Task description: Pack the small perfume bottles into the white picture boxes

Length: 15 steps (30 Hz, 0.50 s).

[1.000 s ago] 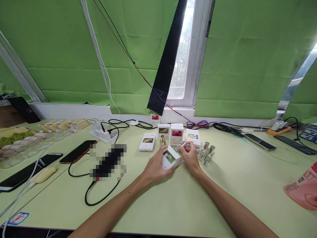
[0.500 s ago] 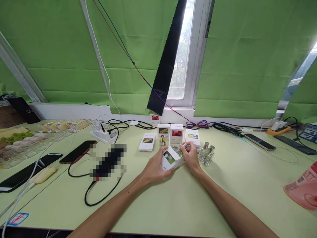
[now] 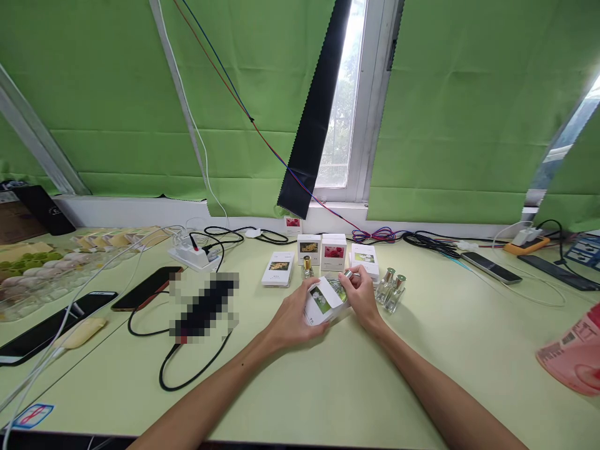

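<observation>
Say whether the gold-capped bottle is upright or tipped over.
Upright: the gold-capped bottle has its gold cap directly above its glass body, just beyond the left hand.

A dark phone (image 3: 146, 289) lies near a white power strip (image 3: 191, 257).

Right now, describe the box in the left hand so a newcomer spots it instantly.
Below the narrow window spreads a pale green table. Around its middle the left hand holds a white box, tilted, picturing white flowers on green. A similarly pictured box sits just beyond the right hand, but only this one is held.
</observation>
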Tool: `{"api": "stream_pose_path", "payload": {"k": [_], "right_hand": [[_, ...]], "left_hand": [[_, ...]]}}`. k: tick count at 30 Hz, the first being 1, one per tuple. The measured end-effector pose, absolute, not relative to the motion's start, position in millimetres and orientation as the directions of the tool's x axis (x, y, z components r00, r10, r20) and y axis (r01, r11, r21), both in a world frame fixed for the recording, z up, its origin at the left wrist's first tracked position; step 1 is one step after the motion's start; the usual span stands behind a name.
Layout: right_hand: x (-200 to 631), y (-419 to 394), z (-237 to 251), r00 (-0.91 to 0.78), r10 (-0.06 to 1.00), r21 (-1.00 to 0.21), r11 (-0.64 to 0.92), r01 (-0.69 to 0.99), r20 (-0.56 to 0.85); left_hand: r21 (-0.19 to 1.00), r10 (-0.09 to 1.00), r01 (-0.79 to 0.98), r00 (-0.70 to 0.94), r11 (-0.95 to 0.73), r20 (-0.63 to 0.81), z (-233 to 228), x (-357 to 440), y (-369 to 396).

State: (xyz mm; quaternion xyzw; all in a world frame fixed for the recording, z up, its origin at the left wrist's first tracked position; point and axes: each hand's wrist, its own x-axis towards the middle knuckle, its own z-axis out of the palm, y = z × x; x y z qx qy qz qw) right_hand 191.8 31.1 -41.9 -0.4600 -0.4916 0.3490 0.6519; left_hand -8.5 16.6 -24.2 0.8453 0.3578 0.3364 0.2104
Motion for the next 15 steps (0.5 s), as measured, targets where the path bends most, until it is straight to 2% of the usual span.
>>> {"api": "stream_pose_path", "payload": {"k": [15], "right_hand": [[190.2, 24.8, -39.2, 0.234, 0.873, -0.902, 0.426, 0.063, 0.429]], "left_hand": [[0.463, 0.704, 0.531, 0.509, -0.710, 0.495, -24.7, -6.3, 11.7]]}}
